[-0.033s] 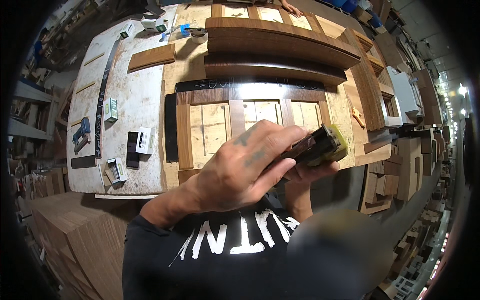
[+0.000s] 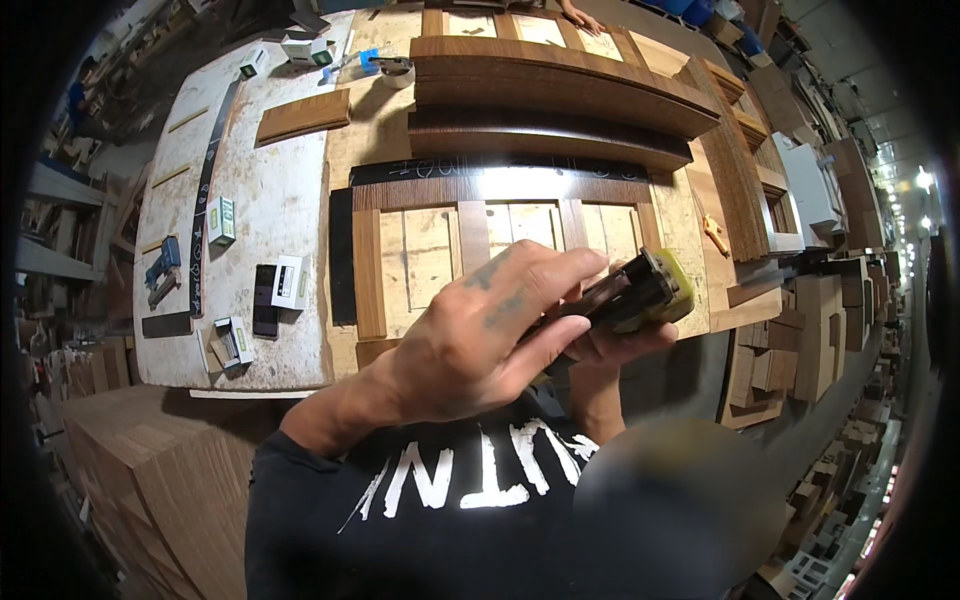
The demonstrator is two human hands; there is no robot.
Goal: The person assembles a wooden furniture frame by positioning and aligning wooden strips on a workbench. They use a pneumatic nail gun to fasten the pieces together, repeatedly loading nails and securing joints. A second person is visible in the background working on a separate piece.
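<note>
A black and yellow-green tool (image 2: 664, 283), which looks like a nail gun, is held up in front of my chest, above the near edge of the worktable. My left hand (image 2: 485, 325) closes over its dark, narrow part, thumb and index finger pinching along it. From below, my right hand (image 2: 640, 343) wraps round the yellow-green body; most of that hand is hidden behind the left. Beneath the hands lies a brown wooden panel frame (image 2: 370, 270) with upright slats and open gaps between them.
Long brown boards (image 2: 560, 85) are stacked beyond the frame. On the white tabletop (image 2: 270, 200) at left rest a blue nail gun (image 2: 163, 268), a phone (image 2: 265, 300), small boxes (image 2: 222, 220) and a loose board (image 2: 303, 115). Another person's hand (image 2: 582, 18) touches the far edge.
The fingers of my left hand have shifted slightly left along the tool. Everything else looks the same.
</note>
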